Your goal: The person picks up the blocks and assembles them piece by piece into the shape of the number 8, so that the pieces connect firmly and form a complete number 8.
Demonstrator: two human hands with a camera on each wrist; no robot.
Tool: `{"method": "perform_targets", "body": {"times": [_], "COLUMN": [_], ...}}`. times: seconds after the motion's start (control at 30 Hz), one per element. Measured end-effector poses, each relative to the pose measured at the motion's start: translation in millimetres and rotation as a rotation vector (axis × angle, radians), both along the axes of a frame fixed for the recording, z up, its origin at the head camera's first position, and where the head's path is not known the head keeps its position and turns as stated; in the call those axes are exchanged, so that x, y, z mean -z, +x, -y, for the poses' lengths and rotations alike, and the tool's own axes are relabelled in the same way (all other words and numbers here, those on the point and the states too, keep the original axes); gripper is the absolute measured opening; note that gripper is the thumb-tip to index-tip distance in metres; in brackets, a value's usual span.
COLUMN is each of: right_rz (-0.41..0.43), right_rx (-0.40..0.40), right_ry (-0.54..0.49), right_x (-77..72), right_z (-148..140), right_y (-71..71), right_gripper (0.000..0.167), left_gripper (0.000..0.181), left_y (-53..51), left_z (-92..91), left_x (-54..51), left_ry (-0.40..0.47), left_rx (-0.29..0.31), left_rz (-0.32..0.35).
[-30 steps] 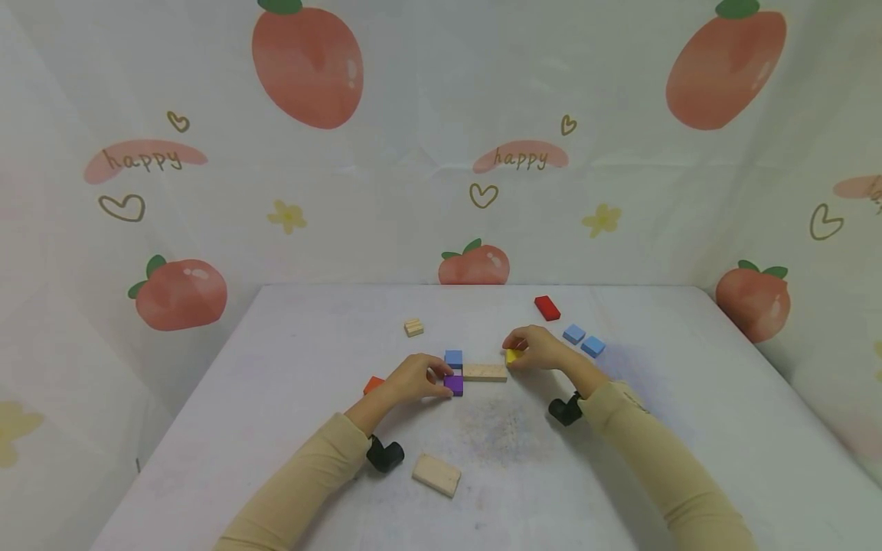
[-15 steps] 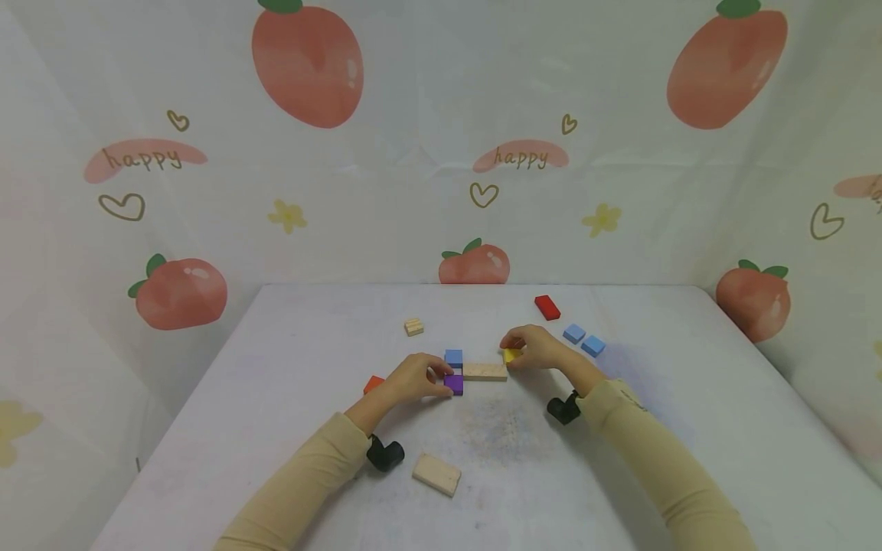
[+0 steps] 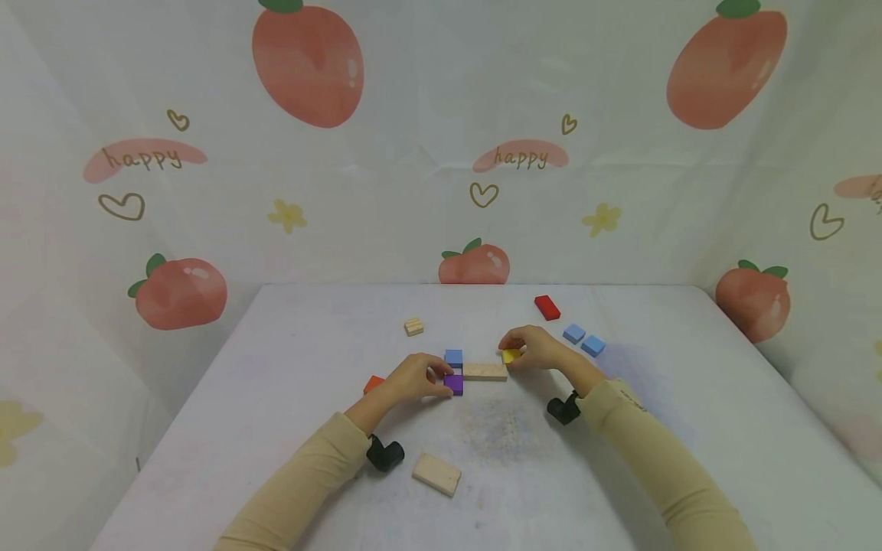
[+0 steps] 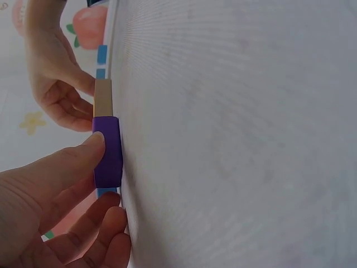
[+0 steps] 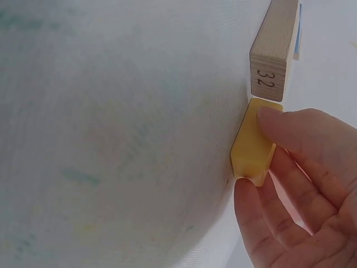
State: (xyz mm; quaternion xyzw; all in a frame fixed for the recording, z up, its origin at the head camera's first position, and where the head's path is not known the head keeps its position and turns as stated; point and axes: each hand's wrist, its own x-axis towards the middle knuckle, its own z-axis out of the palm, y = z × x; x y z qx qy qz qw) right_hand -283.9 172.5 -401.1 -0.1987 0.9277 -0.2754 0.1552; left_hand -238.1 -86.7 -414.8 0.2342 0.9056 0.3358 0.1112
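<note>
1. The purple block (image 3: 453,385) is pinched by the left hand (image 3: 412,378), well inside the edges of the worktop (image 3: 324,329).
2. The yellow block (image 3: 511,357) is pinched by the right hand (image 3: 541,348), nearer the right edge.
3. Only from the right wrist is "32" (image 5: 265,79) shown on the wooden block (image 3: 485,373).

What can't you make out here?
Orange-red block: head view, partly behind the left hand and wrist.
Yellow rectangular block: head view, partly covered by the right hand.
Blue square block: left wrist view, mostly behind the purple rectangular block.
Ridged pale wooden piece: head view, too small to count its parts.
</note>
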Motion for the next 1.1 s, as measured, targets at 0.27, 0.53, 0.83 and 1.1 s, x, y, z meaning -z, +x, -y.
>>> {"method": "perform_targets", "body": {"times": [0.27, 0.53, 0.83, 1.1], "right_rz": [0.017, 0.013, 0.014, 0.022], "right_rx": [-0.006, -0.008, -0.021, -0.016], "right_ry": [-0.016, -0.014, -0.019, -0.022], "right_x": [0.5, -0.7, -0.6, 0.0], "right_z": [0.0, -0.4, -1.7, -1.6], "right_y": [1.4, 1.9, 1.3, 1.5], "right_gripper": [0.028, 0.029, 0.030, 0.030], "left_gripper": [0.031, 0.031, 0.031, 0.032], "left_y": [-0.1, 0.1, 0.5, -0.6], "left_z": [-0.7, -0.1, -0.8, -0.8], "left_x": [0.0, 1.1, 1.3, 0.6], "left_ry": [-0.002, 0.002, -0.001, -0.003], "left_rx": [-0.019, -0.011, -0.028, -0.020], "left_rz": [0.017, 0.007, 0.022, 0.018]}}
